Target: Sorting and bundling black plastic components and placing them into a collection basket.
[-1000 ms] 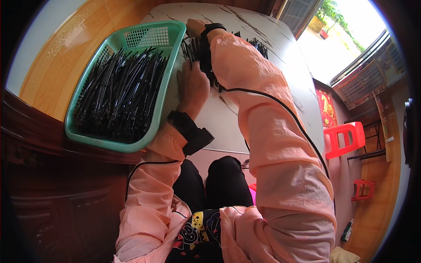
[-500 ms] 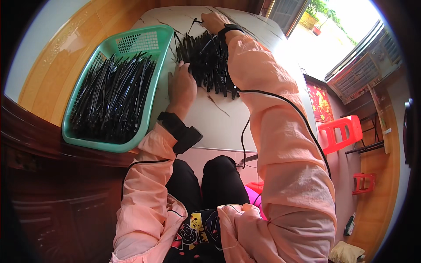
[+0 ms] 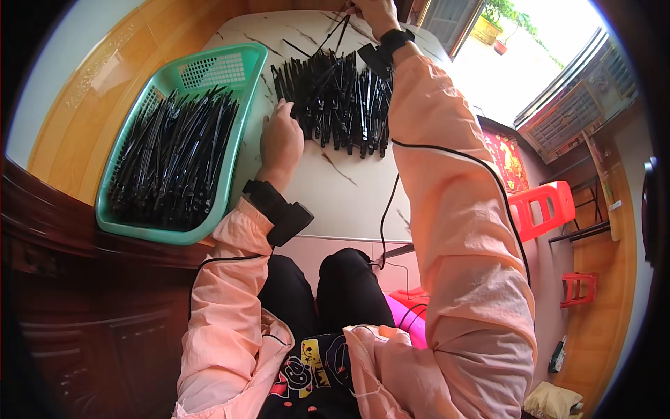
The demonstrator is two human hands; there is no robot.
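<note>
A wide pile of thin, glossy black strips (image 3: pixel 335 105) lies on the white marbled table, most of them pointing toward me. Their exact kind I cannot make out. My left hand (image 3: pixel 282 143) rests against the pile's left side, palm down, its fingers stretched out and touching the nearest strips. At the table's far edge, my right hand (image 3: pixel 375 14) is closed around the end of a thin black strip (image 3: pixel 342 33), which hangs down toward the pile; the fingertips are partly cut off by the picture's upper edge. Another strip slants away at the pile's far left.
To the left stands a green plastic basket (image 3: pixel 243 133) full of similar black strips. A black cable (image 3: pixel 388 209) hangs past the table's near edge (image 3: pixel 349 238). Red plastic stools (image 3: pixel 543 209) stand on the floor at right, near a window.
My right hand has moved farther away and to the right, beyond the pile, drawing the strip with it. More of the pile's right side shows. My left hand has barely shifted.
</note>
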